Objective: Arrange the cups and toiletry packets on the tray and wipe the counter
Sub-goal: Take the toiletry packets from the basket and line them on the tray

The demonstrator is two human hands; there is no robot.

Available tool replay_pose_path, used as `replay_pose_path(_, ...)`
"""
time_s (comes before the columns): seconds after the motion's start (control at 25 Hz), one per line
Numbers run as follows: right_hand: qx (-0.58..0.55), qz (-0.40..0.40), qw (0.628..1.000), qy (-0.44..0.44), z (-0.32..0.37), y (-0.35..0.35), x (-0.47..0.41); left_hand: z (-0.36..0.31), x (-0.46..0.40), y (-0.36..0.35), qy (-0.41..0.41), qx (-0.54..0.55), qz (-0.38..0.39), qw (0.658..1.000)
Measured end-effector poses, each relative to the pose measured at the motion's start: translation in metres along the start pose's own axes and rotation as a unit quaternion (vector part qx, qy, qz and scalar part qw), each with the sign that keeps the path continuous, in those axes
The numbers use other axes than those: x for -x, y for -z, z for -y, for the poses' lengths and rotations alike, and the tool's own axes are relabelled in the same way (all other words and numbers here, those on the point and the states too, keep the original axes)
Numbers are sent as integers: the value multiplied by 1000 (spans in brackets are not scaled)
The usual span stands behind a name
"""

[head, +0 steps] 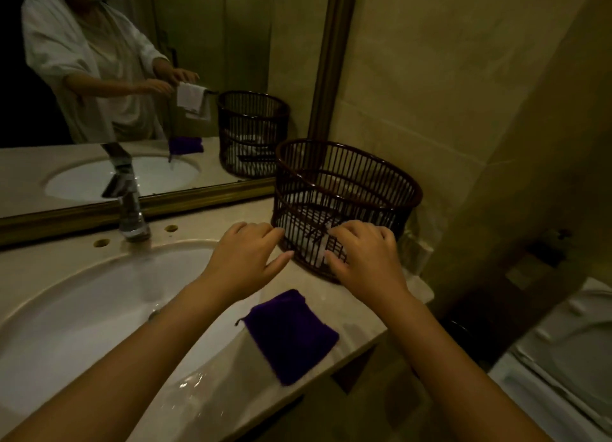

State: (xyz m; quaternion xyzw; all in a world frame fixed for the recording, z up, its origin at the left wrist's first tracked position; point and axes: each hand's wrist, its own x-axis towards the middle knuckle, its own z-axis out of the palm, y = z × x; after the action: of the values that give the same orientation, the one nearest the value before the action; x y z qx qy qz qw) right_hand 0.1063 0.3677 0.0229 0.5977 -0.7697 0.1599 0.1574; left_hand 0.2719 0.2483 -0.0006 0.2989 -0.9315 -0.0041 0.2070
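A dark slatted basket (pixel 347 158) stands on the beige counter (pixel 361 296) against the wall, with white items showing through its slats. My left hand (pixel 245 259) hovers at the basket's lower left with its fingers apart and nothing visible in it. My right hand (pixel 364 253) presses against the basket's front with curled fingers, and something white shows at the fingertips. In the mirror (pixel 205 44) a white cloth hangs just under my reflected hands; whether either hand holds it I cannot tell. A purple pouch (pixel 291 335) lies near the counter's front edge.
A white oval sink (pixel 99 309) with a chrome faucet (pixel 130 216) fills the counter's left side. The counter ends just right of the basket, with a tiled wall behind it. A white toilet (pixel 563 359) stands lower right. Water glistens on the front rim.
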Motion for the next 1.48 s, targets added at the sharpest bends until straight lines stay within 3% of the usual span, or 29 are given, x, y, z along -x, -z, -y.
replay_pose_path(0.36,2,54,995,79,-78,-3,-102,15,-131,-11,-72,-12,-49,996)
replay_pose_path(0.6,4,44,984,175,-129,-18,-175,15,-178,-41,-51,-18,-55,997)
replay_pose_path(0.76,-10,108,962,251,-163,-45,-238,19,-193,-59,-11,-9,-51,999)
replay_pose_path(0.92,-66,219,923,310,-166,-101,-291,24,-191,-77,-4,-5,-18,1000)
replay_pose_path(1.04,-162,379,873,260,-152,-152,-315,24,-184,-93,18,14,-19,1000)
replay_pose_path(1.2,-66,518,788,326,-152,-217,-309,24,-180,-106,29,72,-65,995)
replay_pose_path(1.32,24,559,720,411,-153,-248,-290,27,-180,-113,22,95,-100,990)
replay_pose_path(1.48,-46,563,707,425,-154,-261,-276,28,-181,-118,27,106,-112,988)
